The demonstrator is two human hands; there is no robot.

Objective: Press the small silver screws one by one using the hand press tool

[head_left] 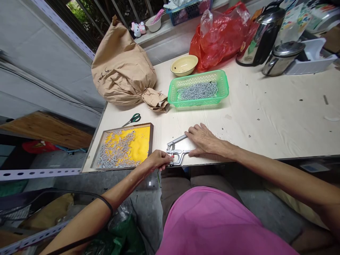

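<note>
A silver hand press tool (179, 156) with a long lever handle and a spring lies at the table's front edge. My right hand (202, 140) is wrapped around its handles, fingers over the lever and thumb at the lower grip. At the tool's jaw, my left hand (159, 159) pinches a small piece by a red spot; the piece is too small to name. To the left is a shallow wooden-rimmed tray (151, 138) with a yellow bottom, holding many small metal pins. Behind the tool stands a green plastic basket (198, 103) with more such metal pieces.
Green-handled scissors (136, 118) lie behind the tray. A tied brown paper sack (124, 67) stands at the back left. Along the back are a cream bowl (184, 66), a red plastic bag (220, 35), a kettle (262, 35) and a lidded metal pot (283, 58).
</note>
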